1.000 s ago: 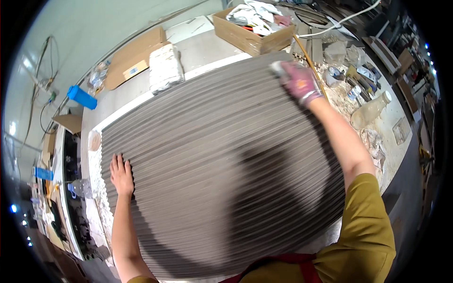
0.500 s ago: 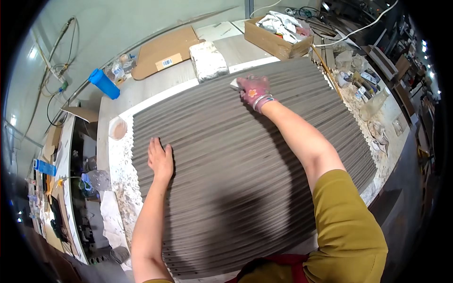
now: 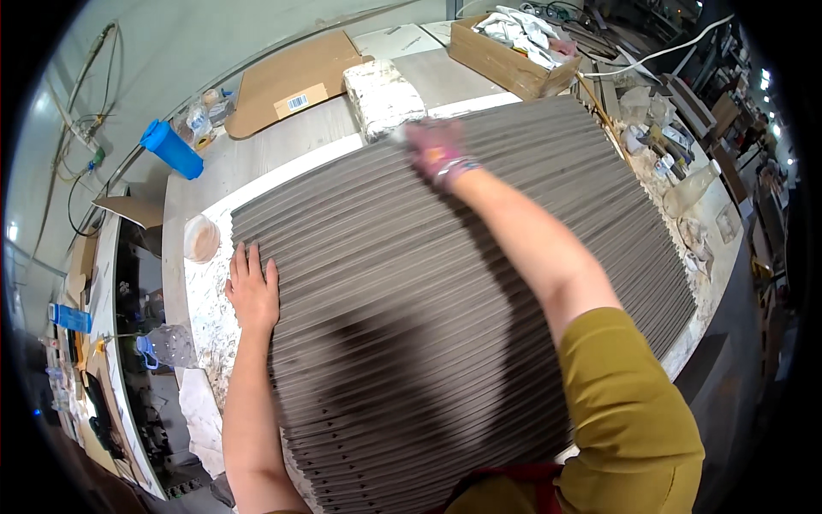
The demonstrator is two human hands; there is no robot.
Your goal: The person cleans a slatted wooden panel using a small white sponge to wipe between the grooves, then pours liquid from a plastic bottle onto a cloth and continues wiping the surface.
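A wide grey-brown ridged panel (image 3: 411, 248), or a row of thin strips lying close together, covers most of the worktable. My bare left hand (image 3: 254, 291) lies flat on its left edge, fingers outstretched. Near the far edge is my right hand (image 3: 435, 150), in a purple-pink glove and blurred by motion. Its fingers are closed around a small whitish piece (image 3: 397, 135), whose kind is too smeared to tell. Just beyond that hand sits a white block-like bundle (image 3: 383, 98). A round clear tub (image 3: 202, 238) with pinkish contents stands beyond my left hand, by the panel's left edge.
Flattened cardboard (image 3: 295, 81) and a blue bottle (image 3: 171, 150) are along the far left. A cardboard box (image 3: 507, 60) with white cloths stands at the back. A thin wooden stick (image 3: 604, 116), a clear bottle (image 3: 692, 190) and clutter line the table's right side.
My right hand has swept left along the panel's far edge with the whitish piece. My left hand has shifted left to the panel's edge. The whole view has moved slightly.
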